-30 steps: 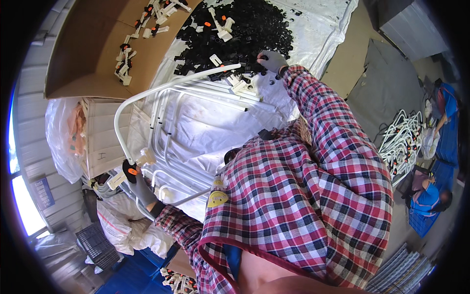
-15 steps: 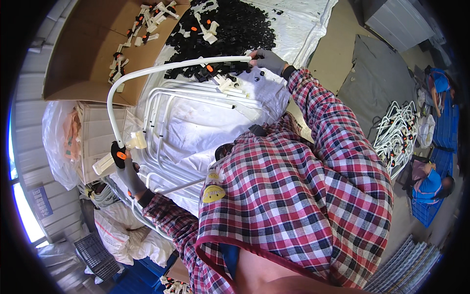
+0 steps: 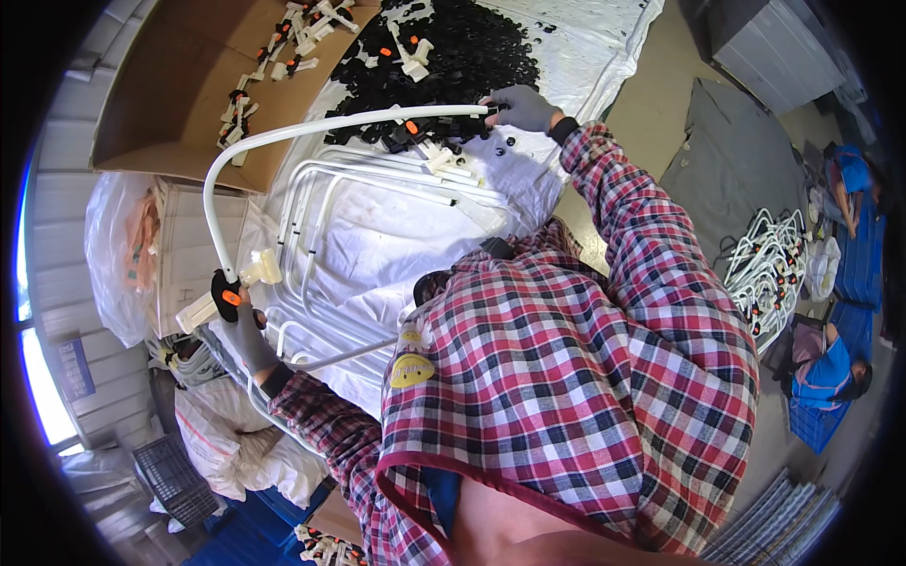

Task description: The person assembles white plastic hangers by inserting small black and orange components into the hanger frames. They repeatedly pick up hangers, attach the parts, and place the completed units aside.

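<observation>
A bent white tube [image 3: 321,125] arches between my two hands. My left hand [image 3: 249,341], in a grey glove with bare fingertips, is closed at its lower end, around a black clamp with an orange button [image 3: 226,296]. Cream plastic arms [image 3: 262,269] stick out from this clamp. At the tube's other end my gloved right hand [image 3: 525,109] is closed, its fingertips at a small black end cap [image 3: 493,109]. Below the arch, several bent white tubes [image 3: 316,247] lie stacked on a white cloth [image 3: 363,222].
Small black caps [image 3: 472,57] are heaped on the cloth at the far side. A cardboard box [image 3: 156,113] at far left holds cream-and-black clamps. White sacks [image 3: 231,439] stand at left. On the right, two people sit near a pile of white tube frames [image 3: 766,269].
Both hands keep their hold on the tube, with only a slight shift in view. A black cap now shows at the tube end by my right fingers.
</observation>
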A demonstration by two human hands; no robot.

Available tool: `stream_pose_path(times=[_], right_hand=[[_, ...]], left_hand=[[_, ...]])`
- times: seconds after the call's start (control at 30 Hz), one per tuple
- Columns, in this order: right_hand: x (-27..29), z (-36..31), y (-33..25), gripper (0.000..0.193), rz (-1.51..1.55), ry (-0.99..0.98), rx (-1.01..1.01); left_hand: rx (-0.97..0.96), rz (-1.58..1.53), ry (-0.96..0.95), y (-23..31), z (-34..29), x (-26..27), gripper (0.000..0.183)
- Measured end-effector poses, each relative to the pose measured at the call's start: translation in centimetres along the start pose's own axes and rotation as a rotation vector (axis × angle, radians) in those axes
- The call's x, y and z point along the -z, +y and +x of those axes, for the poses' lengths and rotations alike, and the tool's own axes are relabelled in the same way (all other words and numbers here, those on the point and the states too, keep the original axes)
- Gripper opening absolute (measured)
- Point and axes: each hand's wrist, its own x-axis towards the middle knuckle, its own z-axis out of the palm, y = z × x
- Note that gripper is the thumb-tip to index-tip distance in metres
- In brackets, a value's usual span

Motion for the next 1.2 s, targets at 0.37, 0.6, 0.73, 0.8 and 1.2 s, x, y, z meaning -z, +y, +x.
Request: stream_pose_path(times=[0.37, 0.6, 0.73, 0.8, 1.2], right_hand=[[2.8, 0.0, -6.8, 0.04, 0.384, -0.556, 0.128], [0.8, 3.1, -15.6, 0.042, -0.291, -0.063, 0.407], [1.5, 5.7, -24.8, 0.033, -0.437, 0.438, 0.717], [2.2, 6.4, -29.4, 0.022, -0.904, 0.622, 1.247], [1.4, 5.0, -29.6, 0.015, -1.032, 0.211, 0.93]], left_hand=[[0.049, -0.277, -0.113, -2.3, 1.0, 2.6, 0.025], [-0.023, -0.172, -0.359, 4.0, 3.1, -2.4, 0.036], [-0.081, -0.168, -0.639, 9.4, 3.7, -6.9, 0.038], [-0.034, -0.107, -0.668, 11.6, 3.5, -8.5, 0.047], [-0.209, -0.116, -1.115, 11.7, 7.5, -13.7, 0.093]])
